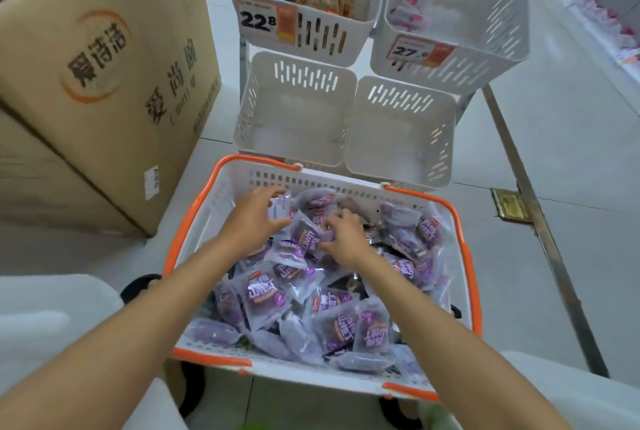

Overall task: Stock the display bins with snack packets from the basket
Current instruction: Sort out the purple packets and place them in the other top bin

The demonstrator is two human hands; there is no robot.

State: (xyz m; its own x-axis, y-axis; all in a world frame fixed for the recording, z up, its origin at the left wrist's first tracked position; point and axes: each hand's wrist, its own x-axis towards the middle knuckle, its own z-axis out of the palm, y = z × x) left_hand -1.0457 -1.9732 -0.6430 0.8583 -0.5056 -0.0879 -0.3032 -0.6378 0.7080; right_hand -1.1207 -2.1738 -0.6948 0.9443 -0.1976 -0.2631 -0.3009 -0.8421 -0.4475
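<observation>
A white basket with an orange rim sits in front of me, heaped with several purple snack packets. Both my hands are inside it at its far end. My left hand curls its fingers around a clear-edged packet near the back wall. My right hand pinches a purple packet in the middle of the pile. Two white slotted display bins, the lower left bin and the lower right bin, stand just behind the basket with nothing in them.
Above them, an upper left bin holds brown snack bags with a 22.8 price tag; an upper right bin holds a few white packets. Stacked cardboard boxes stand at left. A metal floor rail runs along the right.
</observation>
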